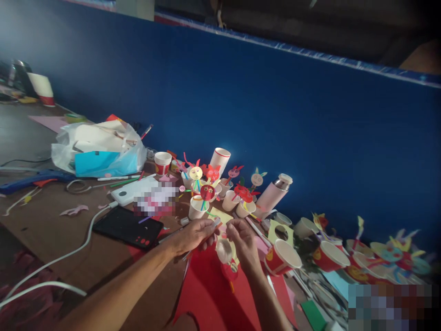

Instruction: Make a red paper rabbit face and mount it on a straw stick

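Observation:
My left hand (198, 234) has its fingers closed on a small pale piece (216, 222), which looks like a clear tube or strip. Just to its right, my right hand (241, 234) is closed in a pinch; whatever is between its fingertips is too small to name. Below and between the hands is a white cup (224, 250) with a red paper figure (230, 271) near it. Under them lies a large red paper sheet (213, 294). Paper cups with coloured paper faces, such as a red face (208, 192), stand just beyond my hands.
A black phone case (127, 227), a white phone (132, 191) with a cable, a blue glue gun (41, 179) and a plastic bag (99, 147) lie left. A pink thermos (274, 195) leans behind. Red-and-white cups (282, 257) are at right. A blue partition (241, 101) rises behind.

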The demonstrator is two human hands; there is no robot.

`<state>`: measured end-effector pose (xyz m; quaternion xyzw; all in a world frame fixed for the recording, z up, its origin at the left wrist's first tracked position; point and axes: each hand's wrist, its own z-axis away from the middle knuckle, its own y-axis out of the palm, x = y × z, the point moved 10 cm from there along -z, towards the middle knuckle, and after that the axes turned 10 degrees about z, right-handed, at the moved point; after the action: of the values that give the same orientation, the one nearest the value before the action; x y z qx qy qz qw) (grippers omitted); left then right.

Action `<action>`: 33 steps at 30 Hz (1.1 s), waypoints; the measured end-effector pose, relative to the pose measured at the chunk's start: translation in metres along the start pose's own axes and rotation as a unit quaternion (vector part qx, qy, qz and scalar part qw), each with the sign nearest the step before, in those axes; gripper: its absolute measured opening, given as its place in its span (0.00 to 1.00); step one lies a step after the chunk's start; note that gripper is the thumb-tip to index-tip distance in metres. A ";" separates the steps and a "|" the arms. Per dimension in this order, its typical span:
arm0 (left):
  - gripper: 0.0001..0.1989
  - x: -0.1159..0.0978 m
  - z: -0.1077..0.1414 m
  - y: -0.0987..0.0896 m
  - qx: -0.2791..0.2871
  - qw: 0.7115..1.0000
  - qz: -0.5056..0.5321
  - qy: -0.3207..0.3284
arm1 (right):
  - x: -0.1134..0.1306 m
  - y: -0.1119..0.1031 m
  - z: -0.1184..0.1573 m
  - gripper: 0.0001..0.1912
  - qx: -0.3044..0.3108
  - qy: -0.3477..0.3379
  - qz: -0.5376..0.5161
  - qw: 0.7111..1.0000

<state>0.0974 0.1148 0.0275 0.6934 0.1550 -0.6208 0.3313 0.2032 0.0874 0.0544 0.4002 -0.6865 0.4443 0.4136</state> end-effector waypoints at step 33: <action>0.14 0.022 0.002 0.022 0.113 0.974 0.182 -0.072 | 0.008 0.002 0.001 0.04 0.018 -0.051 0.115 0.992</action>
<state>0.1133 0.0931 0.0121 0.6967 -0.0690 -0.6118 0.3681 0.1987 0.0854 0.0606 0.3484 -0.7403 0.4796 0.3171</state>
